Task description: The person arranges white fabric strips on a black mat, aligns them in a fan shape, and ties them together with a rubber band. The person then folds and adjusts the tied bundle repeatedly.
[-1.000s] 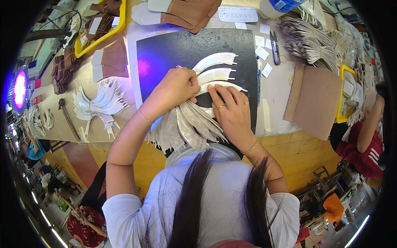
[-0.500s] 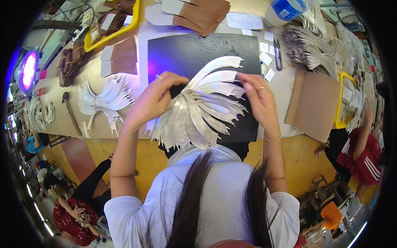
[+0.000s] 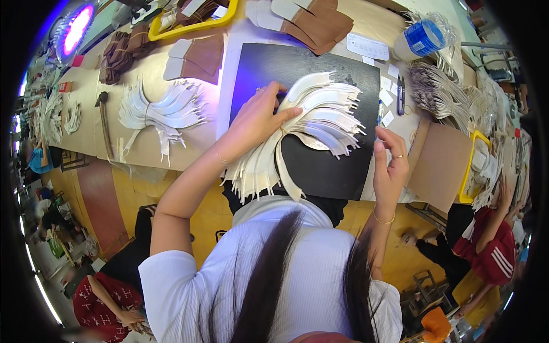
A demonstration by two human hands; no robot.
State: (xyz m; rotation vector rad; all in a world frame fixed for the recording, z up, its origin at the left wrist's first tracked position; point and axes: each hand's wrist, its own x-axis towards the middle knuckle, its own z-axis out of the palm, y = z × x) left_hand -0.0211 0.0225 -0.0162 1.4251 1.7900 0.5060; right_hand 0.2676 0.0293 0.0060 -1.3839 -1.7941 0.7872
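Observation:
My left hand (image 3: 264, 114) is closed around the tied middle of a bundle of cream-white strips (image 3: 329, 111). The strips fan out to the upper right and toward the table's front edge, their narrow ends splayed. Beneath the bundle lies a black mat (image 3: 337, 177). My right hand (image 3: 392, 163) hovers by the mat's right edge, away from the strips. Its fingers are half curled, with a gap between thumb and forefinger and nothing visible held. A blue-and-white pen (image 3: 380, 111) lies just beyond it.
Another tied white bundle (image 3: 163, 111) lies left, beside a hammer (image 3: 104, 123). Brown pieces (image 3: 204, 57) and a yellow tray (image 3: 194, 30) are farther back. Thread snips (image 3: 400, 96), small white labels (image 3: 387, 119), a plastic bottle (image 3: 420, 41) and a cardboard sheet (image 3: 440, 163) are on the right.
My right hand has drawn away from the strip ends, down and to the right. My left hand has turned the bundle, showing more smooth white sides. The whole view has shifted and tilted.

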